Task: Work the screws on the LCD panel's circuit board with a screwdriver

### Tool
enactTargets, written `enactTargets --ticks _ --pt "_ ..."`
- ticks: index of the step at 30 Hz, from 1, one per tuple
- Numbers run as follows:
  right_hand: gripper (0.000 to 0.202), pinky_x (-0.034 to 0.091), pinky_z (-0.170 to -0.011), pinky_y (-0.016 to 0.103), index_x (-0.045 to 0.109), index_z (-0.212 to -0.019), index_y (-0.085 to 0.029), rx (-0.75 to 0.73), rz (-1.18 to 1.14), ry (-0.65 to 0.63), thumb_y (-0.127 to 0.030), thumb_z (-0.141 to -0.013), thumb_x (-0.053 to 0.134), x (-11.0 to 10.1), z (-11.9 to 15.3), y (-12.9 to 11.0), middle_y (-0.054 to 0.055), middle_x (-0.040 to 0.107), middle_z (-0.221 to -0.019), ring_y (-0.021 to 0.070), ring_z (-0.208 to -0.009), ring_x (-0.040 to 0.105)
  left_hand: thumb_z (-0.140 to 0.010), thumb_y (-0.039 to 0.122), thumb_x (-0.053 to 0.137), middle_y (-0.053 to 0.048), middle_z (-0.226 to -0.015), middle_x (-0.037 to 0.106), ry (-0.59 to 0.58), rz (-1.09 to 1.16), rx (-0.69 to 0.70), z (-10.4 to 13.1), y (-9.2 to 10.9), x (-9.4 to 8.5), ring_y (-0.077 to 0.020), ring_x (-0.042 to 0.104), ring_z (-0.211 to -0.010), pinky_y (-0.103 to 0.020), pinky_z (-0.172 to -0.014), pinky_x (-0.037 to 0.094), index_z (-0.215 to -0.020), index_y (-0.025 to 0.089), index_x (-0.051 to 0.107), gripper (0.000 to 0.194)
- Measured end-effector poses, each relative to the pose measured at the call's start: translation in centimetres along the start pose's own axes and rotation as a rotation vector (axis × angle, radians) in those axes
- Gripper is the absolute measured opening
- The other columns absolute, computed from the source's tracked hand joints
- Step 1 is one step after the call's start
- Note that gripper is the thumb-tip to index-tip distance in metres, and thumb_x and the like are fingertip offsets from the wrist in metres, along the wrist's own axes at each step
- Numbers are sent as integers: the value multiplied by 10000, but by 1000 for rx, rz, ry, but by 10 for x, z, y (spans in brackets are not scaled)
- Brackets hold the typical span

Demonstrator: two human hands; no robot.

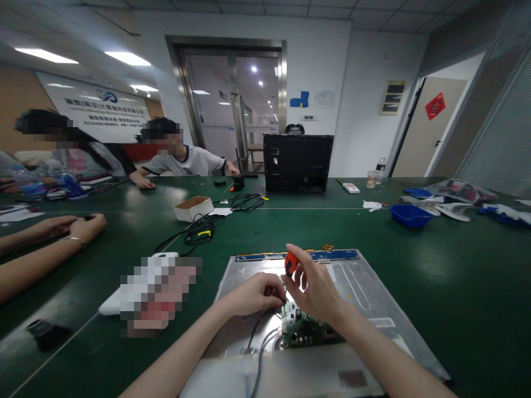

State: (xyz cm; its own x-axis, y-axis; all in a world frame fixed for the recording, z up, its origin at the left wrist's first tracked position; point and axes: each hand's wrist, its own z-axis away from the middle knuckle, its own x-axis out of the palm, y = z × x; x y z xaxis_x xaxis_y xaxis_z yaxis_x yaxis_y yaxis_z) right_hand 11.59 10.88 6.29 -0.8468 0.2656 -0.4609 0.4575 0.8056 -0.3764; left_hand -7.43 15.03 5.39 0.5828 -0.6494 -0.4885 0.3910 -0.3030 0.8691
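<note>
Nearest: both forearms, angled inward over the flat metal panel (396,345) from the bottom corners. Left hand (259,292) low, palm down, fingers curled in at the upper-left corner of the green circuit board (309,330); can't tell if it's pinching anything. Right hand (318,287) higher, wrist bent up, thumb and fingers around the orange-and-black screwdriver (291,264), held roughly upright, shaft down toward that same corner. Board sits on the panel, between the forearms. Grey cable (260,362) runs from board's left side toward the camera. Blue strip (342,255) along panel's far edge, beyond both hands.
</note>
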Motion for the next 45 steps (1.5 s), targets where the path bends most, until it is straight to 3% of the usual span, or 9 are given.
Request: enactTargets --ticks 13,20,33,45 --pt "656 466 -468 234 277 -1525 -219 7 -47 -33 -149 -907 488 -4 0 -3 28 689 -811 139 -540 619 -678 164 653 40 -685 563 -4 26 15 0 -1 1 -136 487 -644 -237 -628 395 -775 168 652 97" --pt "596 395 -438 218 325 -1473 -237 -5 -11 13 -193 -915 528 0 0 0 -21 624 -734 119 -494 546 -682 174 673 36 -697 585 4 38 11 -1 -3 1 -142 513 -652 -241 -634 419 -780 170 648 101" --pt "579 454 -464 224 315 -1490 -230 8 -52 -12 -178 -941 490 -2 -1 -2 48 694 -891 115 -526 575 -681 171 663 40 -683 568 1 16 -3 0 3 0 -139 502 -638 -242 -634 410 -766 175 638 89" --pt "563 415 -437 219 324 -1466 -231 2 -7 13 -194 -935 508 -2 -1 -2 14 670 -806 120 -502 556 -690 189 656 39 -688 564 1 11 -10 1 3 1 -142 505 -645 -249 -644 412 -775 175 632 89"
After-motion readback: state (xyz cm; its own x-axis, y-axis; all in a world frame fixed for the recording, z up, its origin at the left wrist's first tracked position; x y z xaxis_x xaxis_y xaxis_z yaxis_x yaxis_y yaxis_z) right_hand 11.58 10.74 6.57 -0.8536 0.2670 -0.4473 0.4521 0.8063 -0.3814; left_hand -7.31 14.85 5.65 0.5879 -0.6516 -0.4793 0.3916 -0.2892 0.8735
